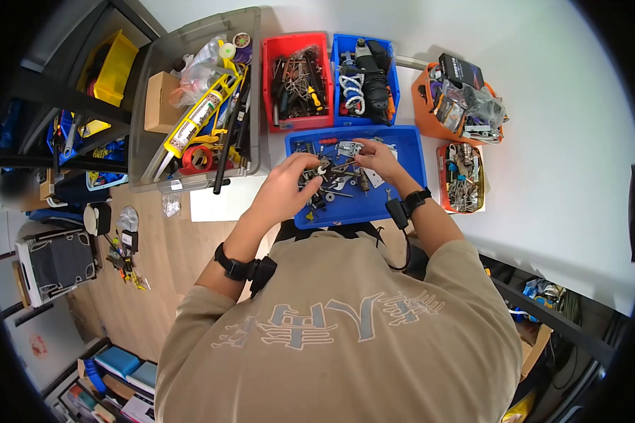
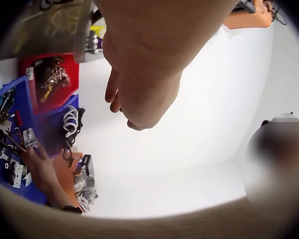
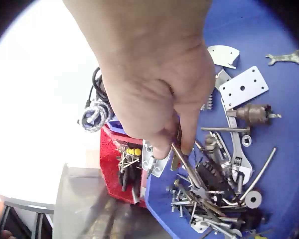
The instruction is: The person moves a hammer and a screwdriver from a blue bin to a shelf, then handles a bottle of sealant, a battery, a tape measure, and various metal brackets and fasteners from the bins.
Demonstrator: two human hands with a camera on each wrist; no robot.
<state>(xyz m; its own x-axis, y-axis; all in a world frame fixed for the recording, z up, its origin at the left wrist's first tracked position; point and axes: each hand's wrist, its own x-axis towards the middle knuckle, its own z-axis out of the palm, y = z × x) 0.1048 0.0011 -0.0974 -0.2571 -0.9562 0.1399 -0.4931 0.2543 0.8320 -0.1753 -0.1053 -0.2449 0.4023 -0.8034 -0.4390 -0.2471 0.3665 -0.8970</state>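
A blue tray [image 1: 416, 158] holds loose metal hardware. Over its left part, my left hand [image 1: 286, 187] has its thumb apart from bent fingers, with no held thing plain to see; the left wrist view shows this hand [image 2: 144, 94] from behind, much of its fingers hidden. My right hand [image 1: 381, 161], over the back middle of the tray, pinches a slim metal tool [image 3: 188, 167], which slants down to the pile of bolts and rods. Beside the right hand [image 3: 159, 94] lie a white perforated plate [image 3: 244, 87], an adjustable wrench [image 3: 237, 149] and a hole saw [image 3: 253, 114].
Behind the tray stand a red bin [image 1: 268, 84] of tools and a blue bin [image 1: 396, 92] with a cord and power tool. A large grey box [image 1: 144, 158] is at the left. Two orange-red containers, one box [image 1: 425, 116] and one tin [image 1: 442, 180], stand at the right.
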